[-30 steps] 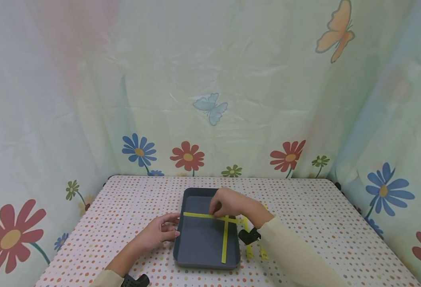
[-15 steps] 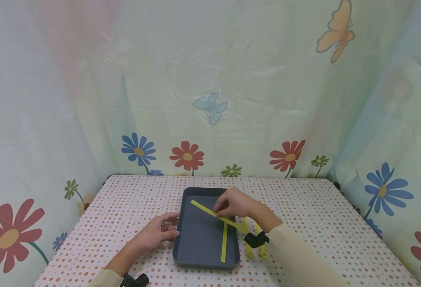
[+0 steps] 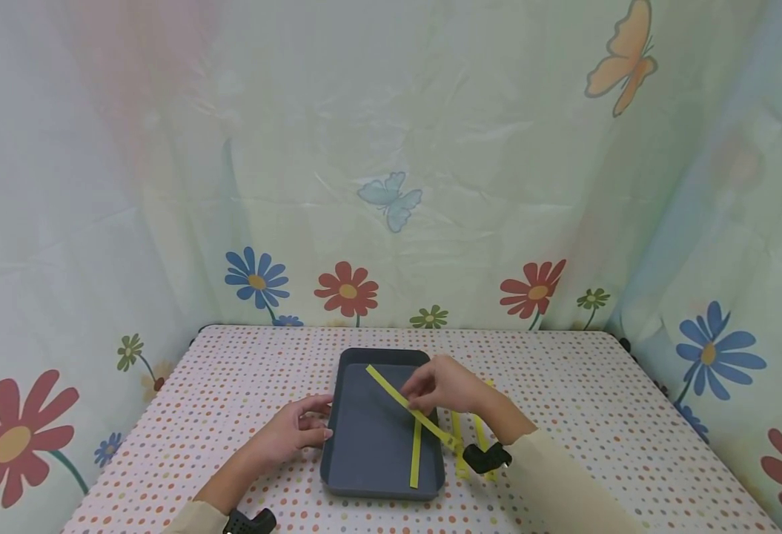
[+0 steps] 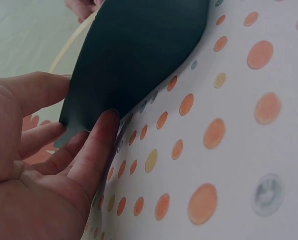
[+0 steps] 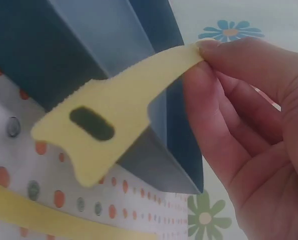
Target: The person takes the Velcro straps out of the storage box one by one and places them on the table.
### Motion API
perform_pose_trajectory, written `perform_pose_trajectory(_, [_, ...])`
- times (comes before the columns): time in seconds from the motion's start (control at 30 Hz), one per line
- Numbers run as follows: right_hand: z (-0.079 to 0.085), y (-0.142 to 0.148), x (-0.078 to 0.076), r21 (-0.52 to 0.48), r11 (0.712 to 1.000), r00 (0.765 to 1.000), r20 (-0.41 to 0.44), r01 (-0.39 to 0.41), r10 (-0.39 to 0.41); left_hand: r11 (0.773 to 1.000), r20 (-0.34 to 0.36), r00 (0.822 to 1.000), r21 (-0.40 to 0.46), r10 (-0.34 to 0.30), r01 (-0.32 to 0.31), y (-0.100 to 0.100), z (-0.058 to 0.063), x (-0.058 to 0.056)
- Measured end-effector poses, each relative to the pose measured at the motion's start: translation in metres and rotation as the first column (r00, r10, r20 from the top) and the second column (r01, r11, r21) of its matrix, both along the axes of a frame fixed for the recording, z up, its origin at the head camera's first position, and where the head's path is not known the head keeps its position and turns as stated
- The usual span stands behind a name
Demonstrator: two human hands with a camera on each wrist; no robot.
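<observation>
A dark grey tray [image 3: 370, 437] lies on the dotted table. My right hand [image 3: 440, 386] pinches a long yellow strap [image 3: 391, 389] above it; the strap slants from the tray's far left to beyond its right rim. In the right wrist view the strap's slotted end [image 5: 101, 132] hangs past the tray wall [image 5: 88, 45], with my fingertips [image 5: 211, 52] on it. A second yellow strap [image 3: 416, 460] lies lengthwise in the tray. My left hand [image 3: 297, 430] holds the tray's left rim, fingers [image 4: 101, 142] on the outer wall [image 4: 133, 55].
Two more yellow straps [image 3: 480, 434] lie on the table just right of the tray; one shows in the right wrist view [image 5: 33, 210]. Flowered curtains [image 3: 391, 185] close in the table at the back and both sides.
My right hand has moved right and toward me. The strap it holds has swung from lying crosswise over the tray to a diagonal. The left hand has stayed put.
</observation>
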State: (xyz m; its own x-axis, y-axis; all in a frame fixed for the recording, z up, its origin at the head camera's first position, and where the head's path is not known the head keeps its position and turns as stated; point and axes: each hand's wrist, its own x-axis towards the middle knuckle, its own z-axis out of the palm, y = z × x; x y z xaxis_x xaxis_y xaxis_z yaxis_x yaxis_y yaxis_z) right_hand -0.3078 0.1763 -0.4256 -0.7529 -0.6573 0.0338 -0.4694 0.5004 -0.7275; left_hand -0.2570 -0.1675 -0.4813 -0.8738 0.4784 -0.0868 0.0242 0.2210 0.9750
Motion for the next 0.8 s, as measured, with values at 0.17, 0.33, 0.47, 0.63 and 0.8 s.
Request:
perform_pose_trajectory(0.17, [-0.004, 0.004, 0.003, -0.046, 0.999, 0.999, 0.033, 0.024, -0.023, 1.000, -0.002, 1.000, -0.001, -0.001, 0.001, 0.000, -0.001, -0.001])
perform_pose_trajectory(0.33, [-0.006, 0.008, 0.006, -0.102, 0.993, 0.995, 0.088, 0.054, -0.045, 1.000, -0.003, 1.000, -0.016, 0.002, -0.002, 0.000, 0.000, -0.001])
perform_pose_trajectory(0.47, [-0.007, 0.011, 0.008, -0.151, 0.986, 0.991, 0.127, 0.069, -0.050, 1.000, 0.004, 1.000, -0.023, 0.007, -0.007, 0.000, 0.002, 0.001])
perform_pose_trajectory(0.63, [-0.007, 0.014, 0.014, -0.180, 0.978, 0.985, 0.151, 0.106, -0.079, 1.000, 0.005, 1.000, -0.024, 0.006, -0.006, 0.001, 0.003, 0.001])
perform_pose_trajectory(0.8, [-0.009, 0.018, 0.019, -0.214, 0.965, 0.978, 0.173, 0.149, -0.113, 0.999, 0.009, 1.000, -0.033, 0.010, -0.009, 0.001, 0.002, 0.000])
